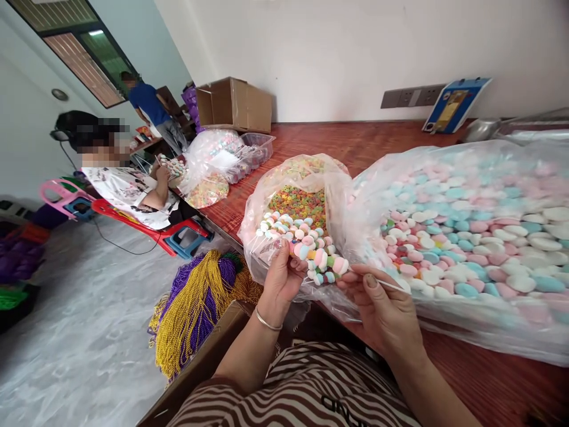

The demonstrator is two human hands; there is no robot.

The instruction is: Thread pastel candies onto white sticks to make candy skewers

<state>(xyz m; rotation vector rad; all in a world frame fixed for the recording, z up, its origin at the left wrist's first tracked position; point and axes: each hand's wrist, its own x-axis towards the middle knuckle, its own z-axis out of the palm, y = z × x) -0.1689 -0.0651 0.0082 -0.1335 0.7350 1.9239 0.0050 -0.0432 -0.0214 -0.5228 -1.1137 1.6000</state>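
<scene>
My left hand pinches one end of a skewer of candies, strung with pink, white, yellow and green pieces. At its other end, my right hand grips the white stick, which points to the right. Behind and below the held skewer lie several finished candy skewers, on an open clear bag of small colored rings. To the right a large clear bag holds pink, blue and white flat candies.
A cardboard box and a plastic tray stand farther back on the red table. Yellow and purple bead strands hang at the left below. A seated person handles skewers; another person stands behind.
</scene>
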